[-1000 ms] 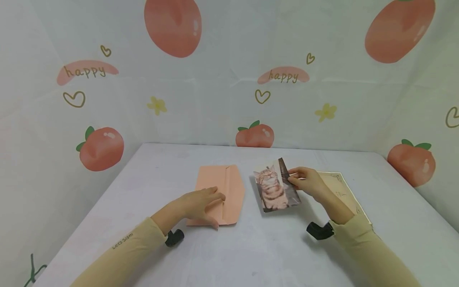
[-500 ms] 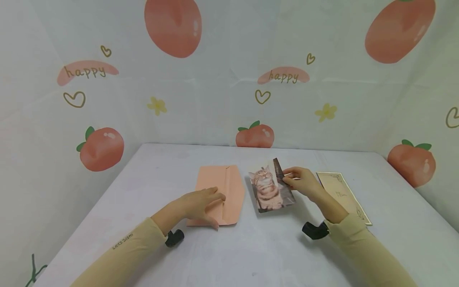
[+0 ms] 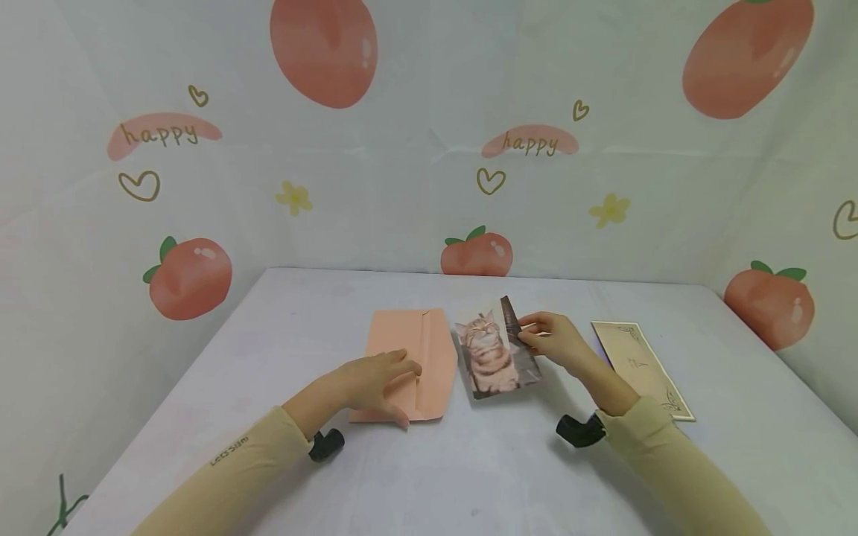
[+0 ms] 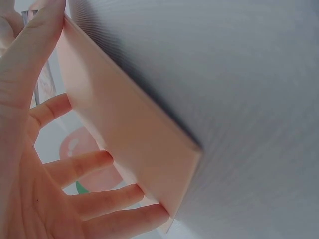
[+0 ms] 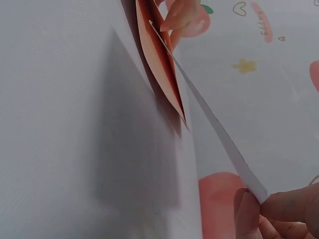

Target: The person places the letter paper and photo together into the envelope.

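Note:
A peach-coloured envelope (image 3: 395,327) lies on the table with its flap side up and the flap spread to the right. My left hand (image 3: 378,383) rests on it; in the left wrist view the fingertips touch the envelope's face (image 4: 124,119), fingers spread and nearly straight. My right hand (image 3: 553,342) pinches the right edge of a cat-picture card (image 3: 492,357), between thumb and fingers. The card is tilted off the table, just right of the flap. Seen edge-on in the right wrist view, the card (image 5: 214,124) points towards the gaping envelope mouth (image 5: 157,50).
A cream card with a gold border (image 3: 643,368) lies flat on the white table (image 3: 469,476), right of my right hand. Behind the table hangs a white cloth backdrop (image 3: 402,208) with peach prints. A green cord (image 3: 63,510) shows at lower left.
My right hand has moved steadily left with the cat card, bringing it closer to the envelope flap. More of the cream card is now uncovered. The left hand and envelope have stayed still.

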The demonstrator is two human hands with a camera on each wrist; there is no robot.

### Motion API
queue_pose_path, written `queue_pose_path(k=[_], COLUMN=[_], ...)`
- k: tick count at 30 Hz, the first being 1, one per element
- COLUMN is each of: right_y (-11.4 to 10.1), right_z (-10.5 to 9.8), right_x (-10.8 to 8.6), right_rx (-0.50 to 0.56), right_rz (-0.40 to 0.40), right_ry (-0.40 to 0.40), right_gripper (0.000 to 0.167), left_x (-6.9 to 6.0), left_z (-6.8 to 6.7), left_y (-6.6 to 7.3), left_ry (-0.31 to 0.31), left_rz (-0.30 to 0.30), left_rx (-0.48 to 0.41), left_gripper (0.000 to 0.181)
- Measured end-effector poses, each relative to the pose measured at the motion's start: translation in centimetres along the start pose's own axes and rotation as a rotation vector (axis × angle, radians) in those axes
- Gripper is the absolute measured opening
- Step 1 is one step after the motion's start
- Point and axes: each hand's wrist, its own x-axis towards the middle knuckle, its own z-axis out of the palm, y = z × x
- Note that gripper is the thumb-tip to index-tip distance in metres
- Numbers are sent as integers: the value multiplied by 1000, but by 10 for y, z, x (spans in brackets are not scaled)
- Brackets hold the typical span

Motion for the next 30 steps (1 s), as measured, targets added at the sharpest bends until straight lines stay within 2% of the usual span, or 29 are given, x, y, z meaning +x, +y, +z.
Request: queue_pose_path(k=[15, 24, 30], right_y=[0, -2, -4], right_z=[7, 17, 23], right_x=[4, 9, 12], right_rx=[33, 52, 51], right_rz=[-46, -78, -52], right_ry=[-27, -32, -37], right_gripper=[31, 29, 29], left_x=[1, 1, 1], left_z=[1, 1, 1], left_y=[0, -1, -1], left_ry=[-8, 5, -1], left_rz=[-20, 7, 3], left_rx=[8, 32, 33], left_gripper=[73, 73, 74])
